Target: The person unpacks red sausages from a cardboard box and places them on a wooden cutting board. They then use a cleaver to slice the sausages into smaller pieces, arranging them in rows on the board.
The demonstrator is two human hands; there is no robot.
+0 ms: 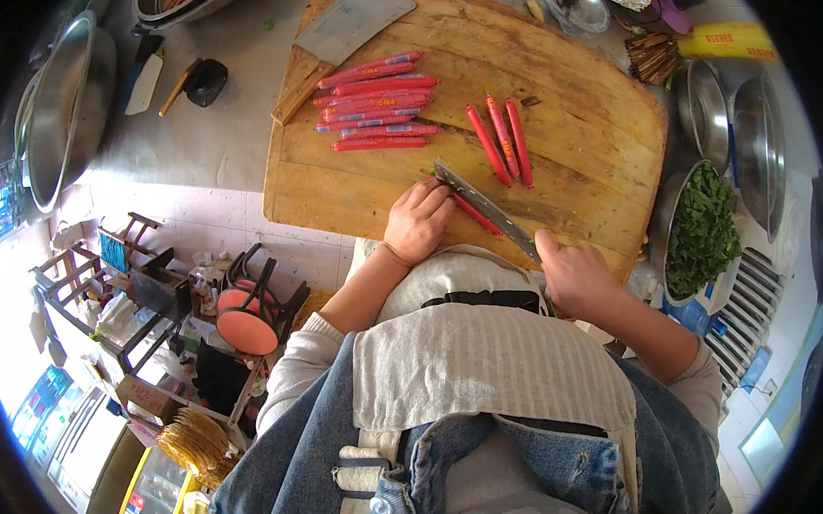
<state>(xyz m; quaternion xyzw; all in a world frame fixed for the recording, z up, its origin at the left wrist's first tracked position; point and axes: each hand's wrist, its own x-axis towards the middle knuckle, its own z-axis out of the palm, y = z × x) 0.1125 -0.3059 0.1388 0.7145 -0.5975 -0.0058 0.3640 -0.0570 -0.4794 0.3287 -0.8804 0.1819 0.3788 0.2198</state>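
My right hand (573,273) is closed round the handle of a kitchen knife (485,208), whose long blade slants to the upper left over the near part of a thick wooden cutting board (581,139). Under the blade lies a red-wrapped sausage (477,216). The curled fingers of my left hand (419,222) hold its far end, close to the blade's tip, and cover that end. Beyond my hands, several wrapped sausages (377,102) lie side by side in a pile. Three more sausages (500,143) lie apart to the right.
A cleaver (357,25) rests across the board's far left corner, its wooden handle beside the pile. A metal bowl of chopped greens (702,230) stands right of the board, near more metal bowls (702,106). On the left counter are a white spatula (144,83) and large metal basins (61,111).
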